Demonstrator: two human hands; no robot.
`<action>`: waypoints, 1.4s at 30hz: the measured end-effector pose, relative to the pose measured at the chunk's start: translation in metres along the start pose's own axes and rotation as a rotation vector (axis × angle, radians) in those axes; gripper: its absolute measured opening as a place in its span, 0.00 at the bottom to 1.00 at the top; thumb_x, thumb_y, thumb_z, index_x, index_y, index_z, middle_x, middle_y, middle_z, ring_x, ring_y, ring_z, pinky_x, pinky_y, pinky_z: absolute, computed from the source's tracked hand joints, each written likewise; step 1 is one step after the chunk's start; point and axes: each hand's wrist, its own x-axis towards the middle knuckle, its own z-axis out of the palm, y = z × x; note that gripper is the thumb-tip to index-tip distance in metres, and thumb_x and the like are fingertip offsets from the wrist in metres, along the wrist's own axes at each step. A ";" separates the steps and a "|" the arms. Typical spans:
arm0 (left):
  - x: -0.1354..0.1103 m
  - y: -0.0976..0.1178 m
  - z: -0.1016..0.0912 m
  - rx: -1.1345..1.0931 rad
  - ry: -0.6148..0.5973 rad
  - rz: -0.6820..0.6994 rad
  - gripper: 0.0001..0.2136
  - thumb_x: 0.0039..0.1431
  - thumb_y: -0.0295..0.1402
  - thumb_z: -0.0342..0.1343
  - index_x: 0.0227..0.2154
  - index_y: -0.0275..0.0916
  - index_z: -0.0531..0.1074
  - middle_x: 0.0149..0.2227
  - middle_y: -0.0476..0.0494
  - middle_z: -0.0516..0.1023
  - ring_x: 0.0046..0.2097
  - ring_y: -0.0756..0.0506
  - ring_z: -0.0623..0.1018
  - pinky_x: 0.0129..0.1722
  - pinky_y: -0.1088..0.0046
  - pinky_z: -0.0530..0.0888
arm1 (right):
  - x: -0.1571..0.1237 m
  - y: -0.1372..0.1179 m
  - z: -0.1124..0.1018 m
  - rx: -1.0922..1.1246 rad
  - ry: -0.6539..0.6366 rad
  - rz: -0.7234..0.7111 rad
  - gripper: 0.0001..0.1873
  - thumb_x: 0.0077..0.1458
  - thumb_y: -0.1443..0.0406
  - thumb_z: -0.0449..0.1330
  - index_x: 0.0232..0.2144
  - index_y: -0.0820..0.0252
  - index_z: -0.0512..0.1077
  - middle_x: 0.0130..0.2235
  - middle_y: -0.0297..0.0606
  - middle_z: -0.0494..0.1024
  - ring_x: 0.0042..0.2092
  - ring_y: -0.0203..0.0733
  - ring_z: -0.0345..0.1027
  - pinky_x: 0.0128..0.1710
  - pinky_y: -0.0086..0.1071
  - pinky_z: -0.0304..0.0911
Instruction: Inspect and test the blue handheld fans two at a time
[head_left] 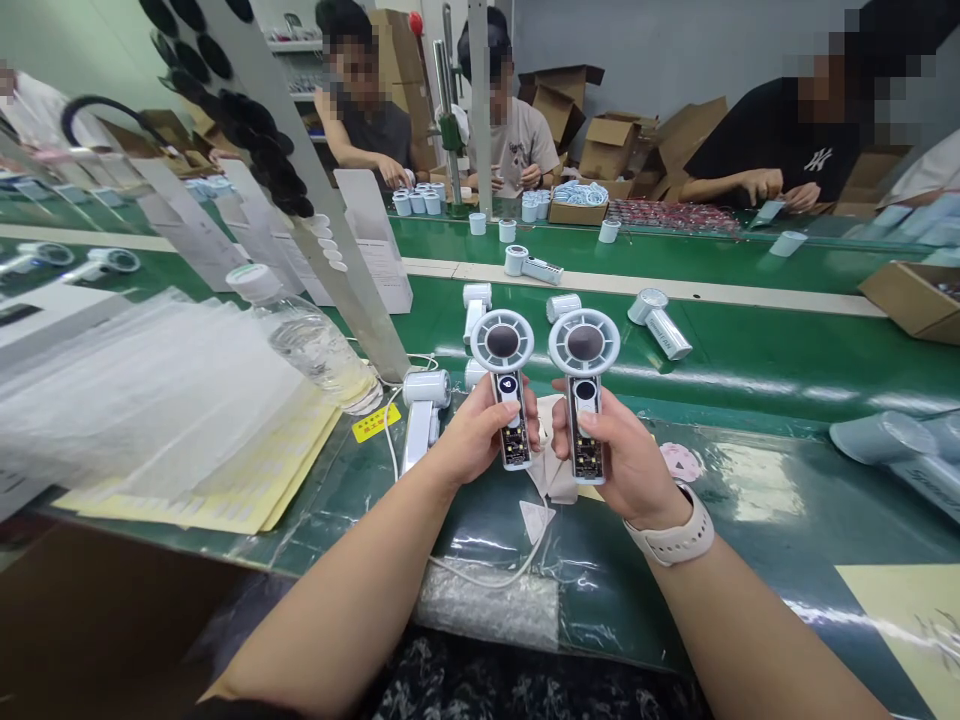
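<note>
My left hand (480, 435) grips a small white handheld fan (504, 385) by its handle, round head upright, a lit display below the head. My right hand (626, 460) holds a second fan of the same kind (584, 385) upright beside it, thumb on the handle; a pale watch sits on that wrist. The two fans stand side by side, heads almost touching, above the green work surface (750, 500). Another fan (424, 410) lies on the surface just left of my left hand, with a white cable running from it.
A tilted water bottle (307, 335) and stacked clear bags and yellow label sheets (172, 420) lie at left. More fans (660, 320) rest on the green conveyor. Three people work across the belt among cardboard boxes (911, 295). A slanted metal strip (330, 230) rises at left-centre.
</note>
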 end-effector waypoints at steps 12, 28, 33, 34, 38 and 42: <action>0.002 -0.003 0.001 0.024 -0.028 -0.013 0.17 0.49 0.37 0.65 0.39 0.38 0.68 0.33 0.49 0.72 0.31 0.47 0.75 0.35 0.67 0.72 | 0.003 0.003 -0.001 0.011 0.059 0.028 0.19 0.41 0.59 0.66 0.38 0.57 0.69 0.28 0.28 0.74 0.24 0.34 0.66 0.25 0.31 0.61; 0.002 0.000 0.002 0.014 0.083 -0.030 0.16 0.48 0.33 0.63 0.39 0.39 0.67 0.31 0.51 0.74 0.27 0.48 0.75 0.29 0.68 0.72 | 0.005 0.004 -0.006 0.046 0.032 0.015 0.18 0.43 0.62 0.66 0.39 0.57 0.71 0.27 0.29 0.74 0.24 0.36 0.66 0.26 0.32 0.61; 0.001 -0.001 0.000 -0.059 0.030 -0.044 0.21 0.44 0.33 0.66 0.42 0.39 0.67 0.34 0.50 0.73 0.31 0.48 0.75 0.31 0.68 0.73 | 0.008 0.005 -0.009 0.082 0.061 0.014 0.19 0.44 0.59 0.67 0.39 0.59 0.72 0.27 0.29 0.74 0.23 0.35 0.66 0.24 0.31 0.61; 0.001 -0.001 0.000 -0.046 0.026 -0.040 0.22 0.43 0.31 0.66 0.42 0.39 0.67 0.34 0.50 0.73 0.31 0.48 0.75 0.32 0.68 0.72 | 0.008 0.005 -0.009 0.086 0.063 0.015 0.20 0.44 0.59 0.68 0.40 0.59 0.72 0.27 0.29 0.74 0.23 0.35 0.65 0.24 0.31 0.62; 0.000 0.000 0.001 0.005 0.025 -0.012 0.22 0.43 0.28 0.65 0.43 0.40 0.66 0.34 0.51 0.73 0.31 0.49 0.76 0.32 0.69 0.72 | 0.006 0.007 -0.008 0.078 0.039 -0.001 0.19 0.48 0.55 0.68 0.38 0.57 0.69 0.27 0.29 0.74 0.23 0.34 0.66 0.23 0.30 0.61; 0.000 -0.003 -0.001 0.052 0.029 -0.001 0.21 0.45 0.30 0.65 0.43 0.40 0.66 0.37 0.50 0.74 0.32 0.48 0.78 0.34 0.69 0.73 | 0.007 0.009 -0.010 0.087 0.015 -0.027 0.19 0.51 0.51 0.67 0.31 0.55 0.65 0.27 0.29 0.75 0.23 0.33 0.67 0.24 0.28 0.62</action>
